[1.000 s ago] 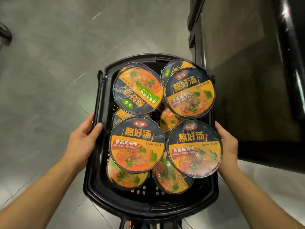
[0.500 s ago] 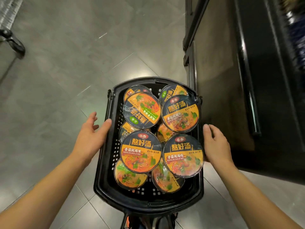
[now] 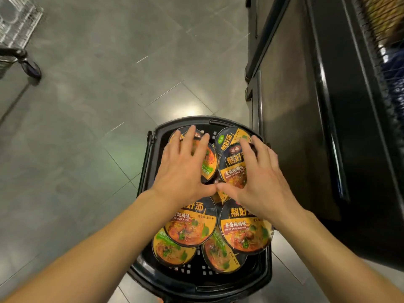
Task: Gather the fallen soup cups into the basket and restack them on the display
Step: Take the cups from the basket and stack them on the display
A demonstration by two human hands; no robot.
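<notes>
The left hand (image 3: 183, 171) is reaching out flat, fingers straight and spread, over the far-left cup (image 3: 208, 166). The right hand (image 3: 260, 180) is doing the same over the far-right cup (image 3: 232, 171). Neither hand is curling round anything, and the thumbs are nearly meeting between them. Whether the palms are pressing on the lids or hovering just above them, I cannot tell.

Both forearms are crossing over the two cups nearer the basket's near edge, the near-left cup (image 3: 192, 224) and the near-right cup (image 3: 244, 232). These are sitting on top of the lower cups (image 3: 172, 250).

Every soup cup in view is lying lid-up inside the basket (image 3: 196, 286), which is sitting just beside a dark display unit (image 3: 306, 127) on the right. What is bearing the basket is hidden.

No cup is showing on the grey floor (image 3: 98, 106), so the gathering is looking finished, as far as this view reaches. The restacking is looking not yet begun: nothing is being lifted, and no stacked cups are showing on the unit. A trolley wheel (image 3: 31, 69) is standing well apart at the far left.
</notes>
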